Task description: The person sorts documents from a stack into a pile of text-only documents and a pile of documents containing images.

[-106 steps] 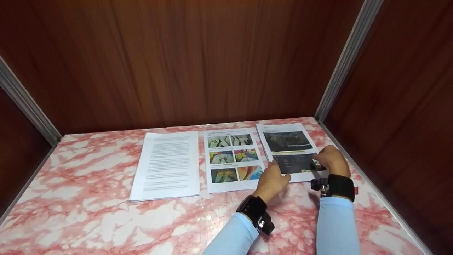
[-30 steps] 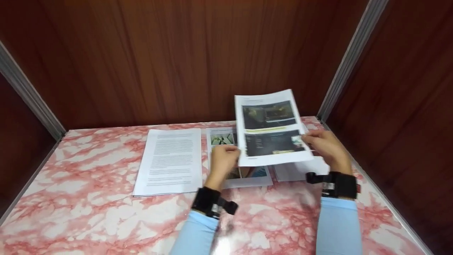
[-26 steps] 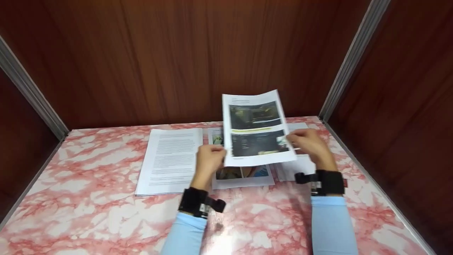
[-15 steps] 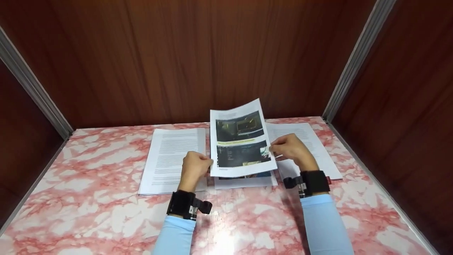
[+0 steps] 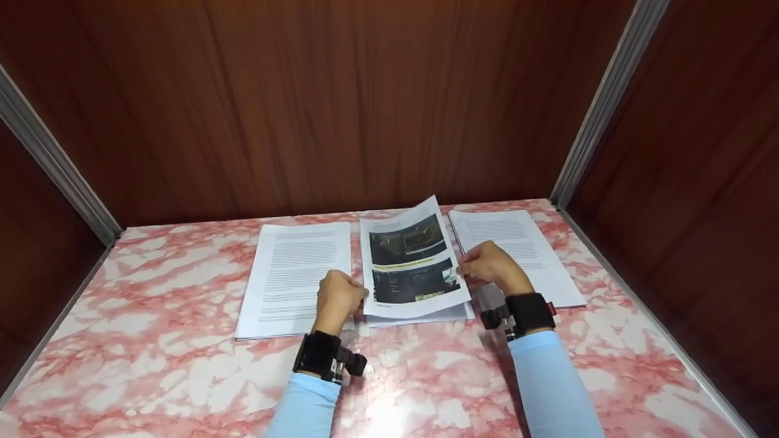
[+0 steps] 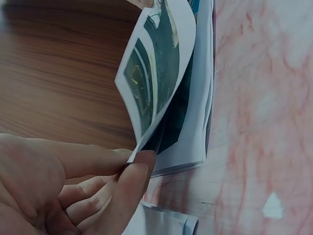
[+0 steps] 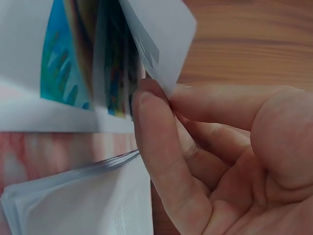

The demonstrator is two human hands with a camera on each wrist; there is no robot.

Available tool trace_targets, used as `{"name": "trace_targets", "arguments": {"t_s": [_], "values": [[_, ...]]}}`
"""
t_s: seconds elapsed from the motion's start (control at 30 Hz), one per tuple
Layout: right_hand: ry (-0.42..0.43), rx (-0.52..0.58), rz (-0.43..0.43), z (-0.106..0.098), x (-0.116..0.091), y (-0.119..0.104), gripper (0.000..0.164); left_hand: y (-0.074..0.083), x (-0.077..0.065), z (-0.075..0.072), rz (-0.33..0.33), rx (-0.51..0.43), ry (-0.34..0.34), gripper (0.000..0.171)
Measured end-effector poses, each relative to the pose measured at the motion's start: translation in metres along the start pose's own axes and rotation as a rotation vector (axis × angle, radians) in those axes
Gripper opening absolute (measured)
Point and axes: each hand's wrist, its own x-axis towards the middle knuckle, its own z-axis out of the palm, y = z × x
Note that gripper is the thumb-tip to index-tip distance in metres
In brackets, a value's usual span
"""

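Note:
A printed sheet of paper (image 5: 414, 261) with two dark pictures and a yellow line is held just over the middle stack (image 5: 426, 317), its far right corner curling up. My left hand (image 5: 338, 299) pinches its left edge between thumb and finger; the left wrist view shows the sheet (image 6: 164, 63) bowed above the stack (image 6: 195, 112). On the opposite edge my right hand (image 5: 492, 267) pinches the sheet (image 7: 164, 44). Below it in the right wrist view, the middle stack's top page shows a blue picture (image 7: 61, 63). Most of that page is hidden in the head view.
A stack of text pages (image 5: 298, 274) lies on the left, close beside my left hand. Another text stack (image 5: 517, 255) lies on the right, partly behind my right hand. The pink marbled table (image 5: 182, 377) meets brown wood-look panels (image 5: 274, 109) at its back and sides.
Both hands lifted the picture sheet off the right stack, carried it left and lowered it over the middle stack. A text page now shows on top of the right stack.

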Motion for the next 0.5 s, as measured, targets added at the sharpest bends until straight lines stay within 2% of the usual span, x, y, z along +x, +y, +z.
{"name": "trace_targets", "arguments": {"t_s": [0.27,0.5], "values": [[-0.011,-0.045,0.047,0.0039,0.0011,0.006,0.017,-0.0004,-0.0028,0.0043,-0.066,-0.009,-0.079,0.007],[-0.025,-0.082,0.066,0.004,0.0024,0.0079,0.019,0.0009,-0.0034,0.0047,-0.078,0.012,-0.107,0.008]]}}
